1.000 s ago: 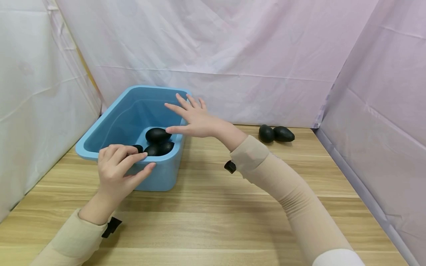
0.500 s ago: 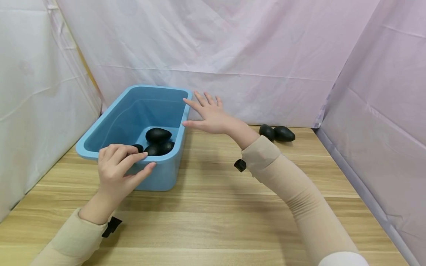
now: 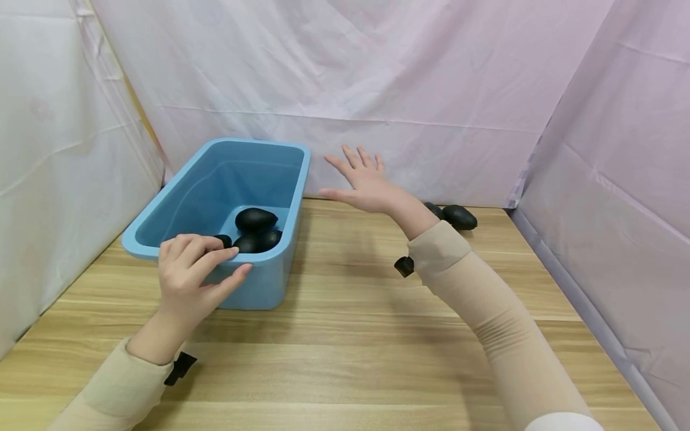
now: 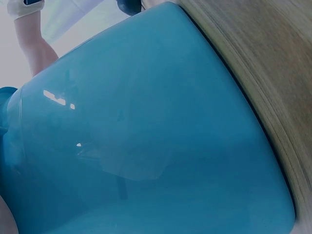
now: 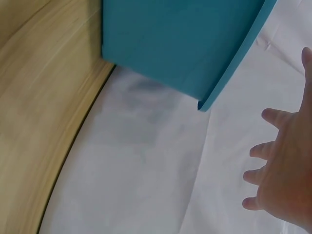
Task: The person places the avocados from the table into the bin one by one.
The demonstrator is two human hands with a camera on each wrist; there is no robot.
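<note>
A wooden table stands inside a booth of pale pink and white sheeting, which hangs behind it and down both sides.

The left hand grips the near rim of a blue tub: its fingers curl over the top edge and the thumb presses the outer wall below. The left wrist view is filled by that blue wall, with a strip of wood grain at the right edge. The tub sits on the left part of the table, its long side running away toward the back sheet.

Inside the tub, at its near end, lie several dark avocados; one rests on top of the others, and another is partly hidden behind the left fingers.

The right hand is held in the air, empty, with its fingers spread and straight, palm turned toward the tub. It is just right of the tub's far right corner and apart from it. In the right wrist view the spread hand shows against the white sheet, with the tub's corner up and to its left.

Behind the right wrist, on the table near the back sheet, lie two more avocados side by side; the left one is mostly hidden by the wrist. Both arms wear beige sleeves, each with a small black clip at the cuff.
</note>
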